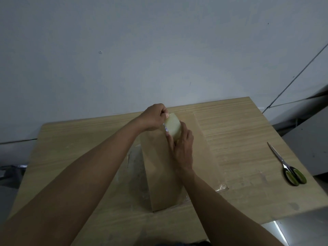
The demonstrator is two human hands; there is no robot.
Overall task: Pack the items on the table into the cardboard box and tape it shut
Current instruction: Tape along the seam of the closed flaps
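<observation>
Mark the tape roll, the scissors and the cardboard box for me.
tape roll (174, 127): head view, its pale outer face.
scissors (301, 176): head view, a green handle.
cardboard box (159, 174): head view, its top face.

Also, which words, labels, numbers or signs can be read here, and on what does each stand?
None can be read.
On the tape roll: small bluish marks at its side edge, too blurred to read.
On the cardboard box and scissors: no print visible.
</observation>
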